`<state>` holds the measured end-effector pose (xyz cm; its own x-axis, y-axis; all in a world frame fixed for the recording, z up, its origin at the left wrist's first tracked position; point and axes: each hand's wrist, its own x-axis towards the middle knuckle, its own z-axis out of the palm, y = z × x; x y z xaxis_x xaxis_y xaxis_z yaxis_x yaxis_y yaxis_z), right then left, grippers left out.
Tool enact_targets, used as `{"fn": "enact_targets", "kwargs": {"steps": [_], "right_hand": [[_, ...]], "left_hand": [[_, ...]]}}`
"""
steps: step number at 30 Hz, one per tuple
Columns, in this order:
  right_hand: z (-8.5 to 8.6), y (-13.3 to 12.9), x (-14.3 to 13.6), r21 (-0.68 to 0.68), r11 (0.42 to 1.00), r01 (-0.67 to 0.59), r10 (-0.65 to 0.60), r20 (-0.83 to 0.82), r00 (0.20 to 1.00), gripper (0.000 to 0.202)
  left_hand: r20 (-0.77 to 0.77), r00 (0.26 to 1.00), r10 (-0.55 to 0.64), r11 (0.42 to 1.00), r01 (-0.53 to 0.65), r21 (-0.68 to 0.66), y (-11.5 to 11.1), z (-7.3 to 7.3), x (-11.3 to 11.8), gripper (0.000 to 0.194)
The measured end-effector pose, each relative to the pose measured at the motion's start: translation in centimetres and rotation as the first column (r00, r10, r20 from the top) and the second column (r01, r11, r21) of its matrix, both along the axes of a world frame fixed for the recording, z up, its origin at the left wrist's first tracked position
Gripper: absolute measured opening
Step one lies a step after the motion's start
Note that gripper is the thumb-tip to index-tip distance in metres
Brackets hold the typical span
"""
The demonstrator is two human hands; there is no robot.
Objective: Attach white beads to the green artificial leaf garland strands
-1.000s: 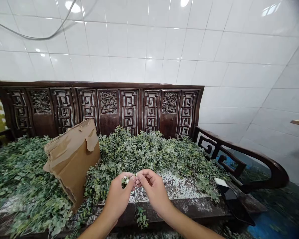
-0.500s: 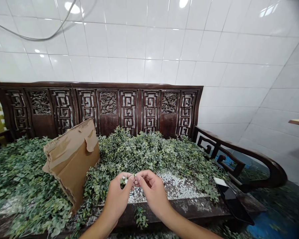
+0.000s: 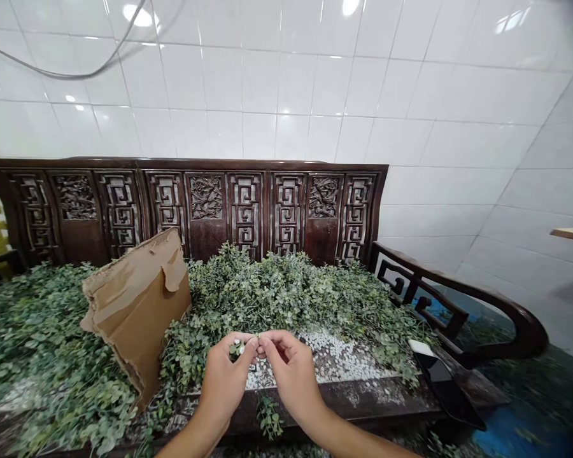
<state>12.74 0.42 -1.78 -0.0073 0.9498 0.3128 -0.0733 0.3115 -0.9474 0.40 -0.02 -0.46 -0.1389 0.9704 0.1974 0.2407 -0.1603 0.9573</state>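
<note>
My left hand (image 3: 226, 375) is closed in a pinch on a small green leaf sprig (image 3: 237, 348) with white bits on it. My right hand (image 3: 293, 375) pinches too, its thumb and forefinger meeting the left fingertips at the sprig's end. The tiny part between the fingertips is mostly hidden. Below the hands, a leafy green stem (image 3: 269, 418) hangs in front of the bench edge; where its upper end goes I cannot tell. Many small white pieces (image 3: 344, 361) lie scattered on the seat just behind and right of my hands.
Heaps of leafy green stems (image 3: 286, 286) cover the carved dark wooden bench (image 3: 210, 238). A torn cardboard piece (image 3: 143, 318) stands upright at left. A black phone-like slab (image 3: 446, 385) and a white object (image 3: 421, 347) lie near the curved armrest (image 3: 510, 312) at right.
Both hands stay pinched together at the same place, with only a slight shift of the fingertips. The white speck between them no longer shows clearly.
</note>
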Motion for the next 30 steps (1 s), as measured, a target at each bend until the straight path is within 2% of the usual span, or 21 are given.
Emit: {"fn": "enact_targets", "kwargs": {"steps": [10, 16, 21, 27, 29, 30], "right_hand": [[-0.4, 0.4, -0.1, -0.003, 1.0, 0.014, -0.014, -0.002, 1.0, 0.029], [-1.1, 0.7, 0.2, 0.043, 0.999, 0.011, -0.012, 0.017, 1.0, 0.031], [-1.3, 1.3, 0.5, 0.083, 0.995, -0.052, 0.048, 0.052, 0.998, 0.032], [-1.3, 1.4, 1.6, 0.055, 0.988, -0.146, 0.13, 0.227, 0.965, 0.032], [-1.5, 1.9, 2.6, 0.098, 0.984, -0.147, 0.097, 0.395, 0.913, 0.029], [-1.8, 2.3, 3.3, 0.13, 0.981, -0.145, 0.061, 0.501, 0.863, 0.026]], "left_hand": [[0.033, 0.999, 0.016, 0.999, -0.017, 0.036, 0.1, -0.1, 0.7, 0.029], [0.046, 0.999, 0.021, 0.999, -0.023, 0.047, 0.4, -0.4, 0.9, 0.029], [0.096, 0.995, -0.009, 0.999, 0.006, 0.031, 1.0, -0.8, 0.8, 0.03], [0.096, 0.995, -0.041, 0.996, 0.048, -0.07, 1.3, -1.0, 0.1, 0.03], [0.07, 0.986, -0.152, 0.972, 0.162, -0.169, 1.0, -1.3, -0.2, 0.028], [0.053, 0.972, -0.228, 0.943, 0.235, -0.235, 0.8, -1.5, -0.5, 0.026]]}}
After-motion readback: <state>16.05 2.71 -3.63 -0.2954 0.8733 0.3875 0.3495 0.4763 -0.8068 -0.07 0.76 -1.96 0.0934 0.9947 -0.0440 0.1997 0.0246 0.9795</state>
